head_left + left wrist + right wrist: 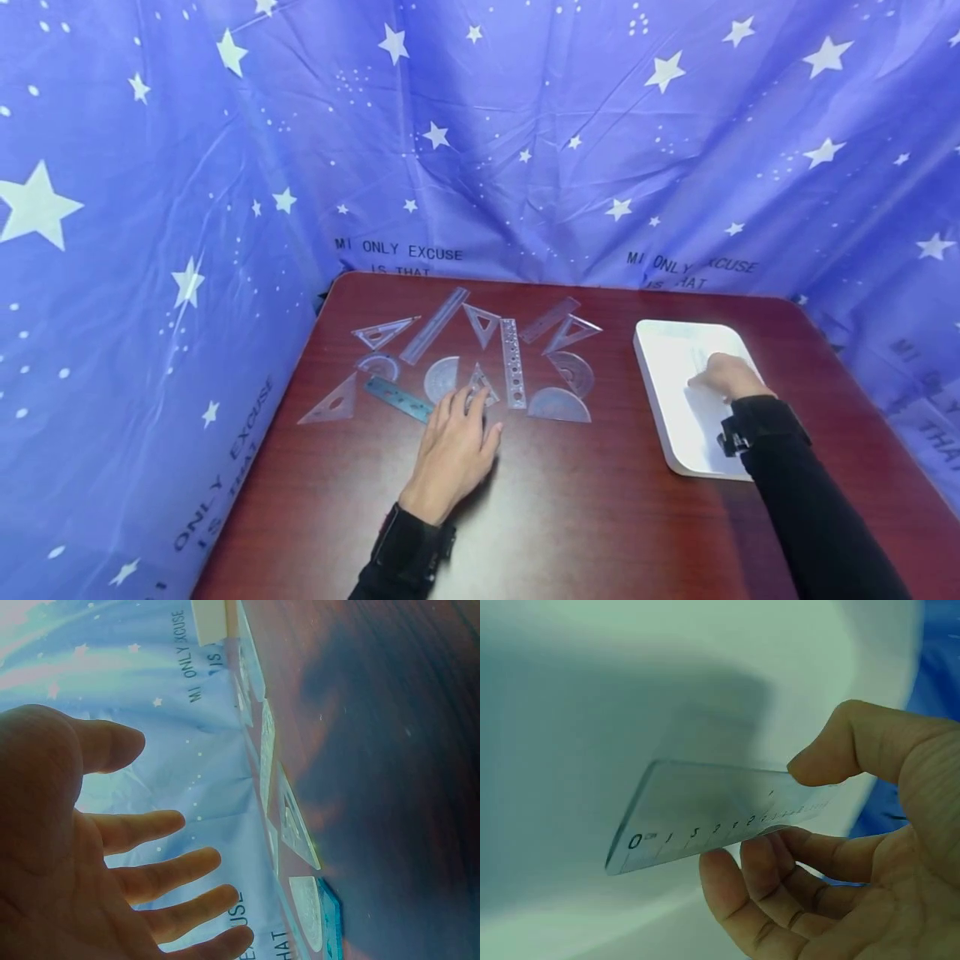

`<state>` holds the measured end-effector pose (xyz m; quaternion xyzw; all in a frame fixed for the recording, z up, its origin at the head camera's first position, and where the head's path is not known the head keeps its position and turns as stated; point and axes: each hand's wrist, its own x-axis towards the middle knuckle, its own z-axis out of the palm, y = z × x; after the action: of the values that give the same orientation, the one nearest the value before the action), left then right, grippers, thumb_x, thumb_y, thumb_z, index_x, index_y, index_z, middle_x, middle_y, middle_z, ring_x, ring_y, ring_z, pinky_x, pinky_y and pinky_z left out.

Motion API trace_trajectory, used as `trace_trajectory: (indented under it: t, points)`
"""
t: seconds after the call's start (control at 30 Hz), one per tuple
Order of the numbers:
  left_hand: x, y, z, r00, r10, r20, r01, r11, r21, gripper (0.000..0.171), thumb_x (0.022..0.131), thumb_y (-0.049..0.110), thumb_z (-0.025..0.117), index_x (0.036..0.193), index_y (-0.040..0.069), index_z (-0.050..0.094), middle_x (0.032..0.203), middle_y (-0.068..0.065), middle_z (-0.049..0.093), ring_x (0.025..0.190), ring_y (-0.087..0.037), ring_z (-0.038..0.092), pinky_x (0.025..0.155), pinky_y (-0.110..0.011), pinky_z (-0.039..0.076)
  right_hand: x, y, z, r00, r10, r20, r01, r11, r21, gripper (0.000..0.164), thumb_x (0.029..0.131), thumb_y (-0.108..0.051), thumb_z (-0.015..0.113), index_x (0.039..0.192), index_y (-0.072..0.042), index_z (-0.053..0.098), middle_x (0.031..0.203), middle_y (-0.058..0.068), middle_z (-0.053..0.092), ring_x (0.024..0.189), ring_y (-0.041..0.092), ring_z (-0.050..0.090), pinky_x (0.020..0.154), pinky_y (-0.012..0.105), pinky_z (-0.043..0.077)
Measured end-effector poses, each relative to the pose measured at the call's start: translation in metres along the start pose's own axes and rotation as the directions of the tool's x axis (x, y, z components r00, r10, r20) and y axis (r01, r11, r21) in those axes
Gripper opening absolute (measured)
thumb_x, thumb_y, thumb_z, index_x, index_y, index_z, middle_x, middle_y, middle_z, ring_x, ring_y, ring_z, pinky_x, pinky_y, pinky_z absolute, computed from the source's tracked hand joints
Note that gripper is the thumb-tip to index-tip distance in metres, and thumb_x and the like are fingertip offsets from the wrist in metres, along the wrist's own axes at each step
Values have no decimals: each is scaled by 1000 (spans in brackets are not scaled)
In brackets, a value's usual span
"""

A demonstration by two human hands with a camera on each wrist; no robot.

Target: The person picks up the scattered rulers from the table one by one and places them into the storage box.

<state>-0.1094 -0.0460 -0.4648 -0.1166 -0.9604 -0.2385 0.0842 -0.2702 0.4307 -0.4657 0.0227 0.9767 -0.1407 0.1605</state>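
Observation:
In the right wrist view a clear plastic ruler (697,806) with black centimetre numbers is pinched by my right hand (840,840), thumb on one edge and fingers along the other. That right hand (731,377) is over the white tray (675,350) at the table's right side; the ruler barely shows from the head view. My left hand (453,454) has its fingers spread and relaxed, holding nothing. Its fingertips overlap a small set square (480,382) and the end of a teal ruler (397,397). A clear protractor (441,379) lies just beyond them.
Several clear drawing tools lie across the reddish-brown table (570,517): a long ruler (435,325), a ruler with holes (513,362), a half-round protractor (558,405) and a left-hand set square (333,404). Blue star-patterned cloth (525,167) hangs around the table.

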Motion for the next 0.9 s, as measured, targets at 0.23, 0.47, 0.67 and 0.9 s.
trace_trajectory:
  t: [0.23,0.47,0.67,0.9]
  points:
    - [1,0,0,1000,0,13,0,1000,10,55,106,34,63,153,5,55,153,-24,57,145,-46,51,123,-61,40,4,18,8,999,22,-37,-23,999,-29,62,81,-28,75,107,25,57,93,36,60,81,43,56,70,49,52]
    - [8,0,1,1000,9,28,-10,1000,28,55,107,35,62,152,4,56,153,-24,57,145,-46,52,123,-60,41,-28,-15,-12,998,51,-27,-52,998,-34,60,85,-24,72,110,27,54,101,42,58,91,49,56,82,61,53]
    - [26,5,8,996,70,49,-70,997,-13,54,107,32,63,151,1,57,147,-23,61,142,-40,56,122,-55,43,-46,-21,-22,998,38,-53,-37,999,28,71,94,-31,72,127,26,46,123,52,48,110,63,54,89,73,51]
    - [54,9,19,993,100,63,-99,995,-19,50,106,29,64,147,1,59,144,-23,63,137,-39,59,119,-52,48,-75,-52,-27,982,4,-190,4,999,42,84,99,-35,68,151,22,34,144,53,37,130,70,43,96,82,45]
